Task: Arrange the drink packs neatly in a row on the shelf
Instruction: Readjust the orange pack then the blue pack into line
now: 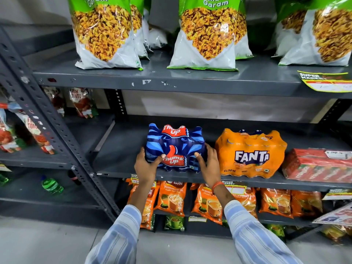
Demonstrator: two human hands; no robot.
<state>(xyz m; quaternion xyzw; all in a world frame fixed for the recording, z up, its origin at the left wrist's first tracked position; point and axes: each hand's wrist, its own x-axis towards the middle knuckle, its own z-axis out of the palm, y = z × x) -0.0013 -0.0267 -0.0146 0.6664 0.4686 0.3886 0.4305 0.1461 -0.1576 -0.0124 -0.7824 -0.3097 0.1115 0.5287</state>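
A blue Thums Up drink pack [175,145] stands on the middle grey shelf [118,155], near its front edge. My left hand [146,164] grips its lower left corner, thumb across the front. My right hand [207,162] clasps its right side. An orange Fanta pack [251,153] sits just to the right, a small gap away. Further right lies a flat red drink pack [318,164], partly cut off by the frame edge.
Green-and-white snack bags [207,35] line the shelf above. Orange tea packets [171,199] fill the shelf below. A slanted perforated upright [47,119] stands at left, with tomato sauce pouches [83,101] and a green bottle [51,185] beyond. Bare shelf lies left of the blue pack.
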